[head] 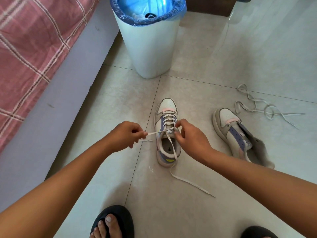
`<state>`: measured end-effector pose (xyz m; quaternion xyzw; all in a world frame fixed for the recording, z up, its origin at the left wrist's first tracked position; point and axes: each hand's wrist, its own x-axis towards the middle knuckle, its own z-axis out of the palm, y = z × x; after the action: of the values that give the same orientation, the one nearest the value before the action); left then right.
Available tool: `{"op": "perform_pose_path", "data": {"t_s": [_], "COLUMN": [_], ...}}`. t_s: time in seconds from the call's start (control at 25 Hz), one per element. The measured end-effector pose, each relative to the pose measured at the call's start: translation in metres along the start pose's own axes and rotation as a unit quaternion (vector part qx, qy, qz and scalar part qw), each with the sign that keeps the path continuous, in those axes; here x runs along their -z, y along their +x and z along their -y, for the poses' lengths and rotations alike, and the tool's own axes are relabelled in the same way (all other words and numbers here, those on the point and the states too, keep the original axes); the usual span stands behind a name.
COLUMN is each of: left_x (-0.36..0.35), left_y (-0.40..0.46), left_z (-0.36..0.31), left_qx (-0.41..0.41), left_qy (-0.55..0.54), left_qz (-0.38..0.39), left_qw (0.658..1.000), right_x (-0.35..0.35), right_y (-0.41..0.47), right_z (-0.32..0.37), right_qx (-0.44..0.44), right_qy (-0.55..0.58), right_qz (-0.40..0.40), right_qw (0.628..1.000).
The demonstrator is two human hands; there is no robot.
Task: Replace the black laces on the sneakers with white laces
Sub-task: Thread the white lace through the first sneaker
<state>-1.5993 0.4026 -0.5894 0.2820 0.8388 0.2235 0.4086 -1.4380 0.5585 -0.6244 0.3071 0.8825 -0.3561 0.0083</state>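
A white and purple sneaker (pixel 167 107) stands on the floor in the middle, toe pointing away, with a white lace (pixel 169 119) threaded through its eyelets. My left hand (pixel 126 134) pinches one lace end, pulled out to the left. My right hand (pixel 190 134) pinches the lace at the sneaker's upper right eyelets. The other lace end (pixel 190 182) trails over the heel onto the floor toward me. A second sneaker (pixel 228 124) without a lace lies to the right. Beyond it lies a loose white lace (pixel 257 103). Something black (pixel 150 15) lies in the bin.
A white bin (pixel 147 48) with a blue liner stands beyond the sneakers. A bed with a pink plaid cover (pixel 30 48) runs along the left. My feet in dark slippers (pixel 113 220) are at the bottom edge. The floor is pale tile.
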Motion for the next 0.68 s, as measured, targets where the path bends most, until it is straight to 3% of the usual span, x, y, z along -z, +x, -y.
{"op": "perform_pose_path", "data": {"t_s": [0.12, 0.24, 0.28, 0.36, 0.48, 0.68], "left_x": [0.008, 0.012, 0.01, 0.004, -0.011, -0.024], "left_y": [-0.01, -0.019, -0.019, -0.014, 0.004, 0.023], "left_z": [0.0, 0.0, 0.002, 0.002, -0.009, -0.026], "left_qx": [-0.17, -0.303, -0.305, -0.234, -0.089, -0.051], "left_qy": [0.092, 0.204, 0.221, 0.215, 0.057, -0.169], "left_qz": [-0.118, -0.153, -0.146, -0.12, -0.071, 0.029], "left_qw": [0.974, 0.918, 0.915, 0.941, 0.992, 0.984], "right_x": [-0.001, -0.001, 0.001, 0.002, 0.001, 0.007], "right_y": [0.019, 0.031, 0.032, 0.035, 0.038, 0.045], "right_z": [0.001, 0.005, 0.006, 0.006, 0.01, 0.02], "right_qx": [0.103, 0.256, 0.29, 0.323, 0.372, 0.427], "right_qy": [-0.184, -0.26, -0.267, -0.28, -0.277, -0.227], "right_qz": [-0.013, -0.072, -0.086, -0.114, -0.161, -0.175], "right_qw": [0.977, 0.928, 0.915, 0.897, 0.871, 0.858]}}
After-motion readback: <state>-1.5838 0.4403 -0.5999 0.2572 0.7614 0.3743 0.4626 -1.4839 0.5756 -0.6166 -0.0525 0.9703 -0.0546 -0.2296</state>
